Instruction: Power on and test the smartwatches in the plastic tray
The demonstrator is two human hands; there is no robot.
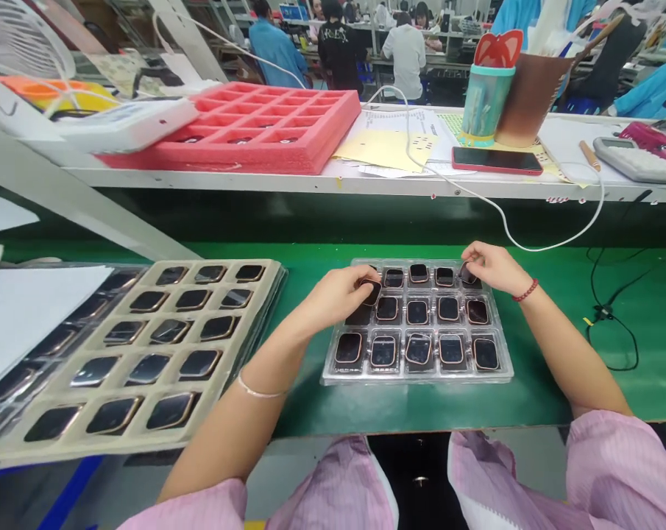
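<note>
A clear plastic tray with rows of square, dark-faced smartwatch bodies lies in front of me on the green bench. At its left side my left hand is closed on a smartwatch body, held tilted over a pocket in the middle row. My right hand pinches another smartwatch body at the far right corner pocket. Its lower edge is close to the pocket; whether it touches cannot be made out. To the left, a cream tray holds several more smartwatch bodies, with faces up.
A white shelf crosses behind the bench, bearing a pink foam tray, a phone, cups and a calculator. A white cable hangs down from it. Black cables lie at right. People sit farther back.
</note>
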